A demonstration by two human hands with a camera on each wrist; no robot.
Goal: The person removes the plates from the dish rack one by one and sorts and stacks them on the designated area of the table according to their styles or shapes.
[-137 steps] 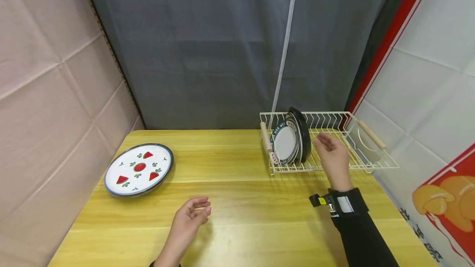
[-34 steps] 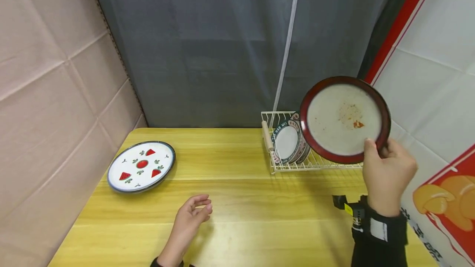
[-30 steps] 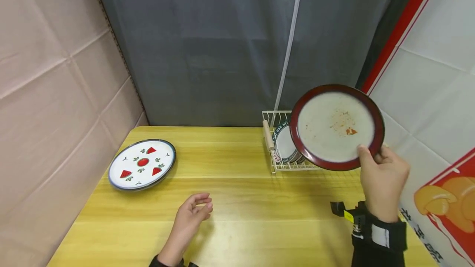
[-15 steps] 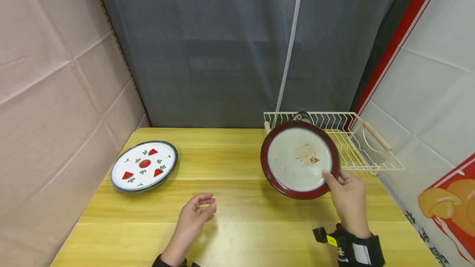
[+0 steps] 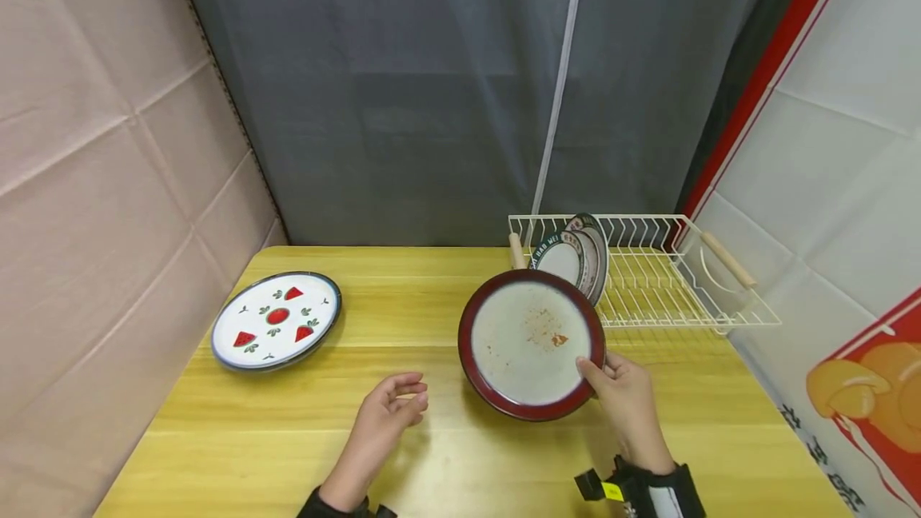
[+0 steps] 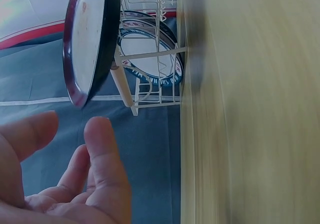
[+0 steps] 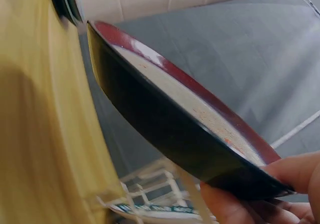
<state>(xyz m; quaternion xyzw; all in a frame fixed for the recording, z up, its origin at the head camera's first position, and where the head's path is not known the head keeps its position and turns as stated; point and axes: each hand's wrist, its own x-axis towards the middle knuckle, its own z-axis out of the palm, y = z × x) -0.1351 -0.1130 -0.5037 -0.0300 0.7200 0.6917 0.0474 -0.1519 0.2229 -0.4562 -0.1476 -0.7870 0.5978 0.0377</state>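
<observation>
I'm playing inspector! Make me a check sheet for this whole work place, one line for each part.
Surface: wood-grain table, shiny near the front.
Job's things: red-rimmed plate with orange-brown specks, held above the table; plates with patterned rims propped in the white wire rack; watermelon-patterned plate at the table's left.
Clutter: nothing seen.
Hands: right hand pinches the red-rimmed plate's edge; left hand, loosely curled, holds nothing.
Cables: nothing seen.
Surroundings: grey curtain behind, pale wall left, white wall with a food picture right.
</observation>
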